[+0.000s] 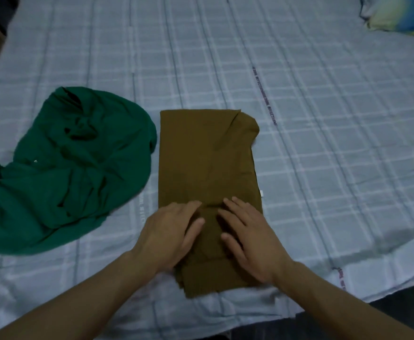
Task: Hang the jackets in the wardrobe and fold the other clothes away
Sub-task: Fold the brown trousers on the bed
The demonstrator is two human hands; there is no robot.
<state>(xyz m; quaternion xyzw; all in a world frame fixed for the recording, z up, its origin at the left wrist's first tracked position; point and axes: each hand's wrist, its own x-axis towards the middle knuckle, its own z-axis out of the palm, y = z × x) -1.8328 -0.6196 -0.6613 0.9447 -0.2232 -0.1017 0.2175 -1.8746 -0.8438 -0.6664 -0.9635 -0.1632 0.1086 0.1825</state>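
Two hands, the left hand [170, 233] and right hand [246, 235], lie flat with fingers extended on the near end of the brown garment [208, 163], gripping nothing, apparently to smooth its folded layers. It lies centrally on the bed [323, 119]; the unfolded green garment [66, 173] lies just left.
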